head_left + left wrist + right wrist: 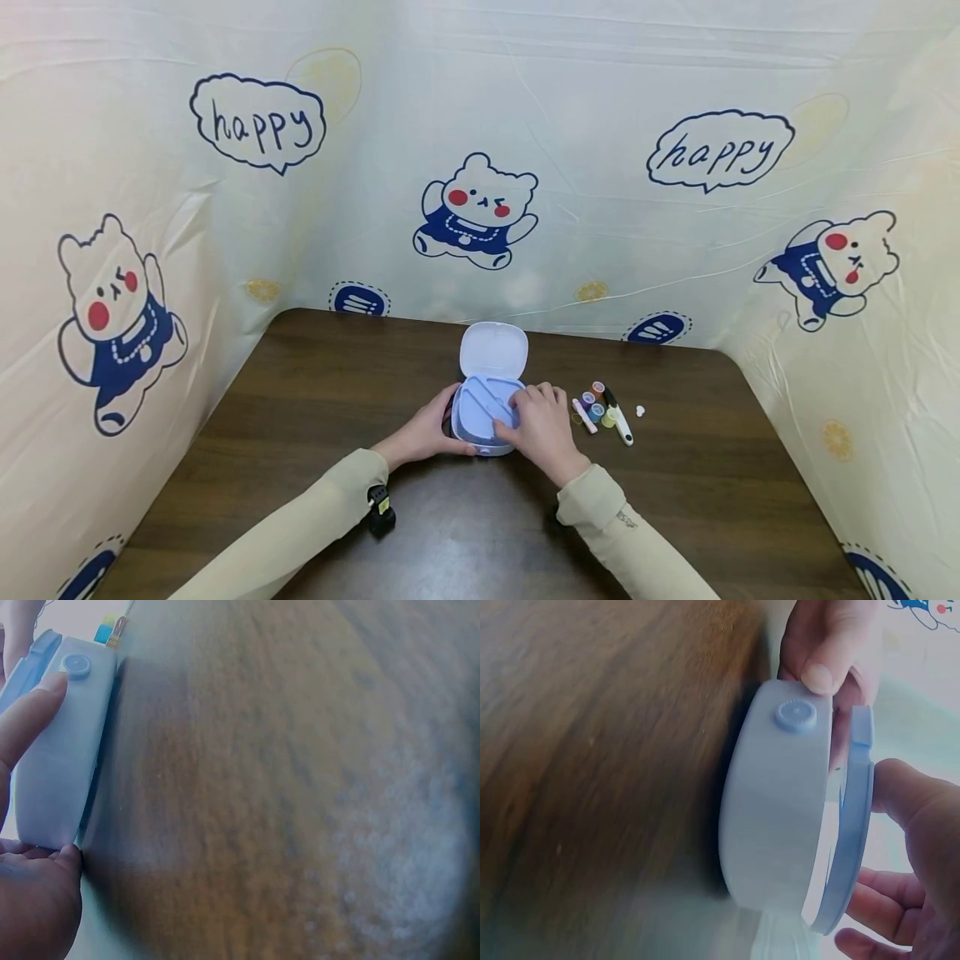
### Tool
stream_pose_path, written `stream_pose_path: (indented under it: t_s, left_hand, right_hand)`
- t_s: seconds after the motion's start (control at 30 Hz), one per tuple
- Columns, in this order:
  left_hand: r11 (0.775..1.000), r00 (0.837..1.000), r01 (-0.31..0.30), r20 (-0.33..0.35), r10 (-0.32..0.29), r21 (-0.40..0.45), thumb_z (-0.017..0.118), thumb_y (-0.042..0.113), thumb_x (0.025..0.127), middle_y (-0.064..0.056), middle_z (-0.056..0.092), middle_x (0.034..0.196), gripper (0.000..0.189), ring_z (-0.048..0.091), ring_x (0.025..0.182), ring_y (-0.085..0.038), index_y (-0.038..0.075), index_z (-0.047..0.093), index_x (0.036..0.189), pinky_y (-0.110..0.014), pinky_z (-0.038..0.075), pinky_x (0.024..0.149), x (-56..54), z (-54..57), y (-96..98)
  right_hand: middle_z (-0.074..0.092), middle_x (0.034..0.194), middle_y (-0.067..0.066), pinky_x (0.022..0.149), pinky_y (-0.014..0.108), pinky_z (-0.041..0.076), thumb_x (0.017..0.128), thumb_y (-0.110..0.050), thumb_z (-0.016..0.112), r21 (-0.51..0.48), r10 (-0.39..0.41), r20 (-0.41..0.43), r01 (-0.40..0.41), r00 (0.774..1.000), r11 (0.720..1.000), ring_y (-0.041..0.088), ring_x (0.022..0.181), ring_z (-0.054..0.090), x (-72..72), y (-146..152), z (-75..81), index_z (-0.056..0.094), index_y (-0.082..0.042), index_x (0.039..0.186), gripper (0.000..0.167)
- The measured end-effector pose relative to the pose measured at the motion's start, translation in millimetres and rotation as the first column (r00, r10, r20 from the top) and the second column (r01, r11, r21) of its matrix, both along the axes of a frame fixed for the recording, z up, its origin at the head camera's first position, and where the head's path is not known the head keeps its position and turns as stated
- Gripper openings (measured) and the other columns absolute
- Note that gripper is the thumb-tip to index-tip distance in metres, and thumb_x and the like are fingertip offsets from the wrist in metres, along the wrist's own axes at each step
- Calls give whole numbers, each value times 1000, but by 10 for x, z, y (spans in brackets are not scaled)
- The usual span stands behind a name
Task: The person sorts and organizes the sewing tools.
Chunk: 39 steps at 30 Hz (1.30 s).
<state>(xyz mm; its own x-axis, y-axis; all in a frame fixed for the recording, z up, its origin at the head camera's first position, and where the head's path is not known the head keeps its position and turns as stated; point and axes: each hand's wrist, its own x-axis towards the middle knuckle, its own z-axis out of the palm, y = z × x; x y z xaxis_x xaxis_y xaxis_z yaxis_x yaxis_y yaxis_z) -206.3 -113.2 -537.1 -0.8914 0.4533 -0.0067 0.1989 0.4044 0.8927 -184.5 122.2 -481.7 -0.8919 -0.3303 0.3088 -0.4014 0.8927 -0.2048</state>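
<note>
A small pale box [491, 451] sits on the table, its hinged white lid [493, 350] raised at the back. My left hand [426, 429] grips the box's left side, thumb along the front near the round button [76, 666]. With thumb and fingers, my right hand [546, 423] holds a light blue inner tray [477, 410] by its right side. In the right wrist view the tray [849, 832] stands slightly off the box rim, a narrow gap between them. What lies in the box under the tray is hidden.
Right of the box lie several thread spools [597, 412], a small pale pink and white stick [584, 417], a black and white tool [620, 421] and a small white piece [640, 411]. A printed cloth [585, 225] hangs behind and beside the brown table [360, 367].
</note>
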Motion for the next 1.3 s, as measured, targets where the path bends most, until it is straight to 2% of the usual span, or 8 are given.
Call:
stream_pose_path:
  t_s: [0.2,0.53,0.87,1.03,1.3]
  left_hand:
    - [1000,1000,0,13,0,4,95,25,77,-22,32,165,116,38,150,-35,-1,22,162,-49,35,122,9,6,-4]
    - [1000,1000,-3,18,3,-4,97,28,75,-22,33,164,118,38,150,-35,-1,22,162,-49,34,122,8,28,-5]
    - [1000,999,-6,40,5,9,96,24,76,-21,32,164,118,38,150,-34,-1,20,163,-48,33,123,17,42,10]
    - [1000,999,-8,36,7,10,96,23,76,-22,33,164,118,38,150,-34,-1,20,163,-47,34,122,7,42,12]
    - [1000,999,-10,44,10,2,95,23,77,-22,31,165,118,38,150,-35,-2,20,163,-48,35,122,2,39,19]
  right_hand:
    - [66,90,5,96,56,43,85,-43,82,-6,-7,-11,7,1000,1000,29,96,54,5,103,5,74,-7,96,38]
    - [67,92,6,99,56,42,86,-43,82,-5,-32,21,32,999,999,30,101,55,10,282,3,75,-6,100,40]
    - [64,87,6,91,52,41,84,-40,83,-15,-46,-23,46,999,999,31,98,55,25,498,-21,75,-5,97,39]
    - [64,86,6,99,58,40,84,-39,83,-21,-61,-41,61,997,998,34,101,56,15,615,-19,75,-4,96,38]
    - [62,85,5,97,58,41,83,-39,83,-7,-81,-33,81,996,997,33,101,53,8,821,-14,76,-4,98,38]
